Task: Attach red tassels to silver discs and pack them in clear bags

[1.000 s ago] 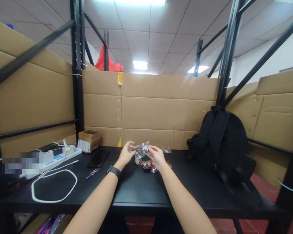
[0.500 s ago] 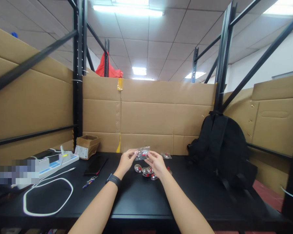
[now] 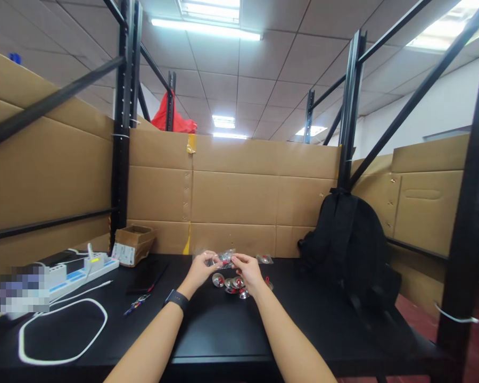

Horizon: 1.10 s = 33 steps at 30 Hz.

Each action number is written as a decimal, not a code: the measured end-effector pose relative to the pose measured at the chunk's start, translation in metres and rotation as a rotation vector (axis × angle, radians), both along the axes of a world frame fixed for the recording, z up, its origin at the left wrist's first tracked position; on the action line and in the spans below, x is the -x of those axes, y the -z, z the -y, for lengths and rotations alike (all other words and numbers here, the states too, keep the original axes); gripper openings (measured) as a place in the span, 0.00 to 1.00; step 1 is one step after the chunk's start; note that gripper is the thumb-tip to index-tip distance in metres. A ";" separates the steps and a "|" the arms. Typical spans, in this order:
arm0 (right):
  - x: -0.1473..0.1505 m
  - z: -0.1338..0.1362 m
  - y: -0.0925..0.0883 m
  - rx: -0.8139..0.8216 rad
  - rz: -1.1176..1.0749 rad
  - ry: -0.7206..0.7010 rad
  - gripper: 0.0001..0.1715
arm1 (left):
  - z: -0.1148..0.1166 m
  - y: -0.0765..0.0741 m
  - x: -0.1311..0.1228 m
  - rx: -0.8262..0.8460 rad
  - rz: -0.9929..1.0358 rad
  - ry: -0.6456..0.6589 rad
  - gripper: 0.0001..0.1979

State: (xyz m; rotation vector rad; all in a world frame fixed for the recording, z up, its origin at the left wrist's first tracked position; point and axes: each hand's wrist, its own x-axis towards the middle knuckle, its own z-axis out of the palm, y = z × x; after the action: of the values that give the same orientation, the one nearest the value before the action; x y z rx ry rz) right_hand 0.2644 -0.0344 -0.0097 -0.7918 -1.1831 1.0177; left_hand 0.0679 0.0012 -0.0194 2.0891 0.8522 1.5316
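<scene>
Between my two hands is a small clear plastic bag (image 3: 225, 256) with something shiny and reddish inside. My left hand (image 3: 203, 267) is closed on its left part, fingers curled round the plastic. At the right end, my right hand (image 3: 248, 270) pinches the bag between thumb and fingers. Below the hands, several round silvery discs with red parts (image 3: 236, 283) lie in a loose pile on the black table (image 3: 223, 330). One such disc (image 3: 217, 280) sits slightly apart on the left. Behind my right hand lies another small clear bag (image 3: 264, 259) with a red bit in it.
A black backpack (image 3: 349, 250) stands at the right. To the left are an open cardboard box (image 3: 133, 244), a dark phone-like slab (image 3: 146, 279), keys on a lanyard (image 3: 138, 304), a white power strip (image 3: 77, 279) and a looped white cable (image 3: 64, 361). Cardboard (image 3: 235, 197) walls the back.
The view has shifted a little, so the scene sits further left and lower. Both hands still hold the bag, which is tilted differently and more covered by the fingers.
</scene>
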 end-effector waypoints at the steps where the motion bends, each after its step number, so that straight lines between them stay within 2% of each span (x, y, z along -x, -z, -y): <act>1: 0.000 0.002 -0.001 -0.007 0.014 0.004 0.26 | -0.001 0.000 0.000 0.004 0.003 0.005 0.14; 5: 0.000 0.005 -0.003 -0.020 0.077 0.003 0.27 | -0.004 0.002 0.001 0.030 0.018 0.031 0.14; 9: -0.007 -0.001 -0.003 -0.036 0.146 0.050 0.24 | -0.007 0.004 0.004 0.010 0.036 -0.061 0.13; 14: -0.027 -0.013 -0.003 -0.032 0.056 0.245 0.21 | -0.004 0.003 0.007 -0.059 -0.034 -0.264 0.12; 17: -0.041 -0.017 -0.002 -0.007 -0.009 0.372 0.19 | 0.001 0.001 0.006 -0.112 -0.151 -0.311 0.10; 22: -0.056 -0.020 0.000 0.063 -0.057 0.498 0.15 | 0.005 0.005 -0.002 -0.157 -0.335 -0.246 0.07; 28: -0.058 -0.025 0.002 0.069 -0.133 0.473 0.13 | 0.013 0.008 -0.017 -0.171 -0.457 -0.086 0.04; 33: -0.056 -0.026 0.003 0.035 -0.061 0.497 0.13 | 0.021 0.004 -0.020 -0.174 -0.535 -0.052 0.03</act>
State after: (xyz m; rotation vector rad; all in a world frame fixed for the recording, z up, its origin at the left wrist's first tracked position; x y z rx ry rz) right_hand 0.3201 -0.0083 -0.0131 -1.0122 -0.8559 0.6454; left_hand 0.0878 -0.0193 -0.0230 2.6837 0.9812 1.1083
